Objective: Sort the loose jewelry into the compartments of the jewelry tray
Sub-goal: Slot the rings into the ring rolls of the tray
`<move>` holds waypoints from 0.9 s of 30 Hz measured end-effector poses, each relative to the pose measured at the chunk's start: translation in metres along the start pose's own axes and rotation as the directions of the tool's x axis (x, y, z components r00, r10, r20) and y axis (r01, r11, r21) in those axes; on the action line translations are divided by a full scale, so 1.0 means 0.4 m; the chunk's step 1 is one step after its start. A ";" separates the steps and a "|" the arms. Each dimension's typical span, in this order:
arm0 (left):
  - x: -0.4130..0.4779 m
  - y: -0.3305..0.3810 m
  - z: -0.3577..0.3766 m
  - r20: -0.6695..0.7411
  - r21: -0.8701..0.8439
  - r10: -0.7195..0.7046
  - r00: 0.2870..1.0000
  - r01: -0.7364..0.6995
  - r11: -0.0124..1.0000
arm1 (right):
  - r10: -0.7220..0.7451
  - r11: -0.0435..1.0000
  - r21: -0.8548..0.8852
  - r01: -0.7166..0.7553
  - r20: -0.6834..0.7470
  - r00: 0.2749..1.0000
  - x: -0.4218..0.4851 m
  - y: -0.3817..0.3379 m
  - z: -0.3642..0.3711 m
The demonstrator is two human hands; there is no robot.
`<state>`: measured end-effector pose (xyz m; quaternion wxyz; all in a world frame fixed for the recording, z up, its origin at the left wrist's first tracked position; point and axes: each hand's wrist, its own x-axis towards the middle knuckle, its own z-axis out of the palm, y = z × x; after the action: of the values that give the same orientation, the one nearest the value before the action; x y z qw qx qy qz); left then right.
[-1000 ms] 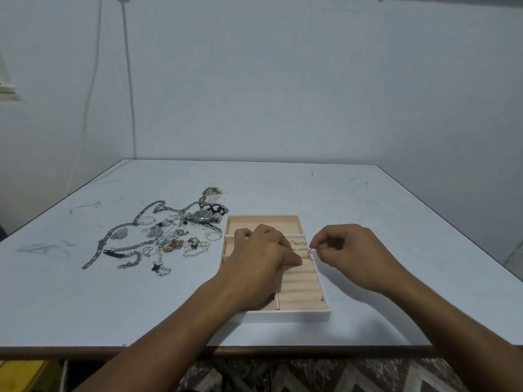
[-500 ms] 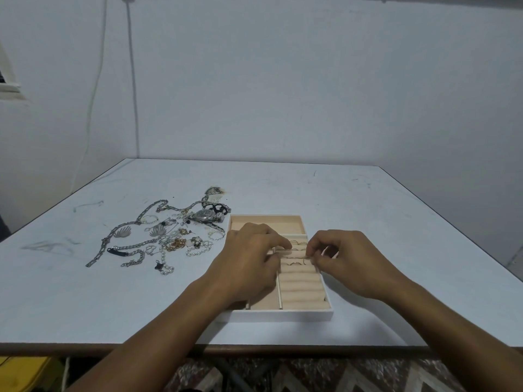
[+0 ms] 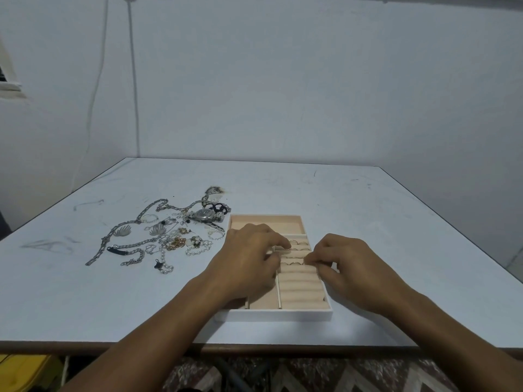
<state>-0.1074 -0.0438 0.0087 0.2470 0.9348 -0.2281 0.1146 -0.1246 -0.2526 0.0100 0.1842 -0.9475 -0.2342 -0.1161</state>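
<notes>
Near the desk's (image 3: 368, 207) front edge, the jewelry tray (image 3: 283, 314) is reached into by both hands. The left hand (image 3: 249, 264) is pressed on the ring rolls (image 3: 300, 290), grip apart. The right hand's (image 3: 353, 267) grip is pinched there; whether anything is clamped cannot be told. The loose jewelry (image 3: 172, 241) is heaped to the left, and the watch (image 3: 204, 215) dial is too small to be read.

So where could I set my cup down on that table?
Bare table lies right of the jewelry tray, beyond it up to the wall, and between the jewelry pile and the near edge. Crowded: the pile left of the tray, and the ring rolls under the left hand and right hand.
</notes>
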 end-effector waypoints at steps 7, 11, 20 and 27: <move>0.025 0.002 0.012 0.016 0.002 0.009 1.000 -0.009 1.000 | -0.029 0.999 -0.045 0.029 -0.019 0.999 -0.007 0.016 0.012; 0.058 0.013 0.014 0.027 -0.004 0.035 0.999 -0.035 0.999 | -0.008 1.000 0.029 0.010 -0.051 0.999 -0.009 0.028 0.013; 0.176 0.073 0.055 0.200 0.101 0.070 0.977 -0.092 0.991 | 0.243 0.944 0.270 -0.190 -0.178 0.954 -0.019 0.128 -0.049; 0.224 0.126 0.104 0.288 0.130 0.146 0.946 -0.190 0.973 | 0.368 0.915 0.234 -0.329 -0.146 0.918 -0.040 0.178 -0.078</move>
<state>-0.0496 -0.1371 0.0231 0.1280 0.9352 -0.3295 0.0209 -0.1080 -0.3302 0.0123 0.3196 -0.9349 -0.0534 -0.1450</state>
